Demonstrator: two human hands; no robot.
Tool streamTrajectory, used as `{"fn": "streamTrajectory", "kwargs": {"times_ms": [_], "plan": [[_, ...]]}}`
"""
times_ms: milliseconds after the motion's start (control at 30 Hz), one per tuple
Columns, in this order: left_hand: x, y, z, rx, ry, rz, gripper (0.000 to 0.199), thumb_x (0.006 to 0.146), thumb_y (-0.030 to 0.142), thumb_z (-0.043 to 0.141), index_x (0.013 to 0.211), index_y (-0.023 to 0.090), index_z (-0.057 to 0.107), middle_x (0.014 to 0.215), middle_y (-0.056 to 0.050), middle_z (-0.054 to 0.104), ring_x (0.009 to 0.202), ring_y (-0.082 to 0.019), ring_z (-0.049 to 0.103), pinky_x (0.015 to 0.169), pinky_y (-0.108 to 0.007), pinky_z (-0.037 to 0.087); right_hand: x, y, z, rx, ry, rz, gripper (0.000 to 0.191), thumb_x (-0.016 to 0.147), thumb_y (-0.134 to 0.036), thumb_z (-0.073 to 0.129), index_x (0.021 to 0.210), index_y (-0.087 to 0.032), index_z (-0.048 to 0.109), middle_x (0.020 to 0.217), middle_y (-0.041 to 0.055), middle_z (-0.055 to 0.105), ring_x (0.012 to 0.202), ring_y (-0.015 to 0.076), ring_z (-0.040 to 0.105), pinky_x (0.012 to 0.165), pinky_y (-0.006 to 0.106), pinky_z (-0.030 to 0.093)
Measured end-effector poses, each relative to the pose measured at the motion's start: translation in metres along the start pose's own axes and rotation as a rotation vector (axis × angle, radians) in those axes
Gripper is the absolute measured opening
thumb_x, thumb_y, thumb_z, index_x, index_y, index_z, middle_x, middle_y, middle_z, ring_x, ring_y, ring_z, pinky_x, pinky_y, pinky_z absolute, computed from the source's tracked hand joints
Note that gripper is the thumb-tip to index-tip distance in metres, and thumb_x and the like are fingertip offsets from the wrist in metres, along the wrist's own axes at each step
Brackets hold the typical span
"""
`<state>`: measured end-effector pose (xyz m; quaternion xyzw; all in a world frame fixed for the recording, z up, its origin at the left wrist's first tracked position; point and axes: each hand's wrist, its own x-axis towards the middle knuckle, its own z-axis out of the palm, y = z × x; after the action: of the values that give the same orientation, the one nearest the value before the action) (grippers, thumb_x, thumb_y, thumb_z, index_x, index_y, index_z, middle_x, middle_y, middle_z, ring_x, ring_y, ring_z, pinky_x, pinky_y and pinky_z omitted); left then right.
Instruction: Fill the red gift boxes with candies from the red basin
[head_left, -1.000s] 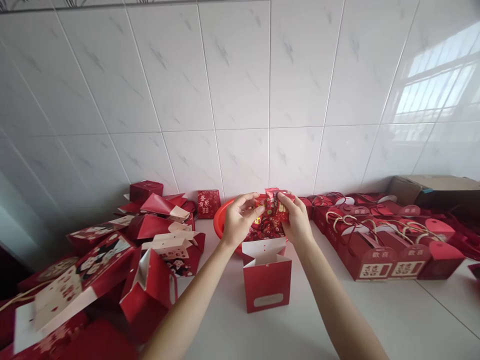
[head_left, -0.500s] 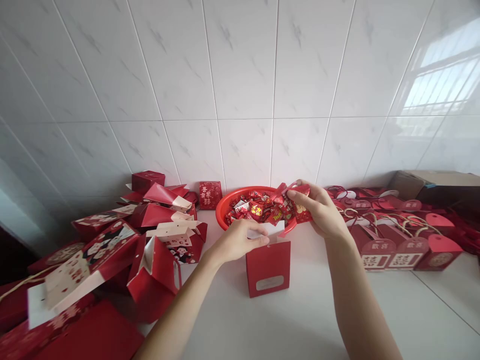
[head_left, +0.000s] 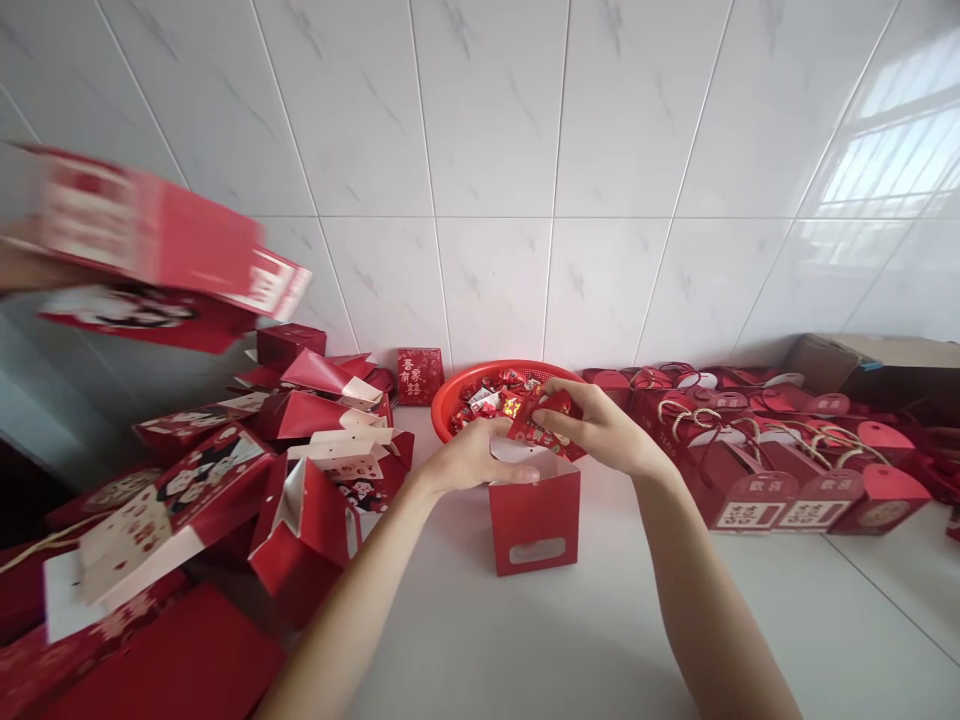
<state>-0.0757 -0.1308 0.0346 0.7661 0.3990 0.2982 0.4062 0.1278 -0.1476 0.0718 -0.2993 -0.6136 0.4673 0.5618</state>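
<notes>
White tiling (head_left: 495,120) is set behind the bench (head_left: 600,640), with red cartons (head_left: 300,540) heaped at left. At centre, the left hand (head_left: 469,460) is placed at the mouth of an upright red box (head_left: 534,530), its grip indeterminable; a red packet (head_left: 546,437) is pinched just above by the right hand (head_left: 604,430), before a sweet-filled basket (head_left: 448,405). Handled boxes (head_left: 750,490) are lined up at right.

One head-worn camera looks forward and down over the table (head_left: 592,640). It is near: the left hand (head_left: 472,458) and right hand (head_left: 600,428) appear mid-view, below the tiled wall (head_left: 495,130).
</notes>
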Motion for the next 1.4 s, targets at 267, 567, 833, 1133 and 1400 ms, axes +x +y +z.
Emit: {"fn": "streamTrajectory", "kwargs": {"times_ms": [267, 567, 833, 1133, 1400], "plan": [[-0.002, 0.007, -0.001, -0.003, -0.029, 0.020, 0.055, 0.067, 0.042, 0.087, 0.116, 0.021, 0.072, 0.104, -0.005, 0.076, 0.107, -0.030, 0.068, 0.096, -0.040, 0.052, 0.002, 0.006, -0.002, -0.334, -0.314, -0.013, 0.016, 0.090, -0.034, 0.062, 0.088, -0.019, 0.066, 0.070, -0.0021, 0.060, 0.059, 0.0121, 0.051, 0.052, 0.024, 0.043], [-0.003, 0.005, -0.003, 0.053, -0.054, -0.036, 0.059, 0.065, 0.048, 0.087, 0.114, 0.019, 0.072, 0.108, -0.007, 0.074, 0.109, -0.032, 0.066, 0.094, -0.041, 0.052, 0.003, 0.005, -0.008, -0.540, -0.331, -0.029, 0.019, 0.091, -0.037, 0.059, 0.084, -0.019, 0.060, 0.072, -0.0015, 0.055, 0.064, 0.0132, 0.047, 0.057, 0.028, 0.038], [-0.003, 0.004, -0.002, -0.024, -0.073, -0.049, 0.057, 0.065, 0.049, 0.087, 0.109, 0.017, 0.073, 0.101, -0.009, 0.076, 0.101, -0.031, 0.069, 0.088, -0.040, 0.054, 0.000, 0.001, -0.008, -0.495, -0.466, 0.032, 0.016, 0.091, -0.034, 0.061, 0.086, -0.019, 0.060, 0.066, -0.0033, 0.052, 0.058, 0.0116, 0.046, 0.052, 0.026, 0.036], [-0.003, 0.006, 0.000, 0.029, -0.049, 0.011, 0.040, 0.077, 0.050, 0.078, 0.101, 0.019, 0.072, 0.101, -0.004, 0.075, 0.098, -0.026, 0.069, 0.086, -0.038, 0.054, 0.001, -0.004, -0.017, -0.472, -0.539, 0.061, 0.021, 0.092, -0.039, 0.061, 0.089, -0.018, 0.061, 0.068, -0.0018, 0.058, 0.058, 0.0111, 0.050, 0.051, 0.024, 0.038], [-0.004, 0.009, 0.005, 0.257, 0.101, 0.165, 0.015, 0.085, 0.033, 0.069, 0.090, 0.021, 0.077, 0.111, -0.006, 0.075, 0.106, -0.026, 0.068, 0.093, -0.037, 0.053, 0.000, -0.011, -0.036, -0.500, -0.627, 0.116, 0.025, 0.092, -0.041, 0.063, 0.089, -0.017, 0.063, 0.065, -0.0030, 0.055, 0.054, 0.0095, 0.048, 0.050, 0.023, 0.040]]}}
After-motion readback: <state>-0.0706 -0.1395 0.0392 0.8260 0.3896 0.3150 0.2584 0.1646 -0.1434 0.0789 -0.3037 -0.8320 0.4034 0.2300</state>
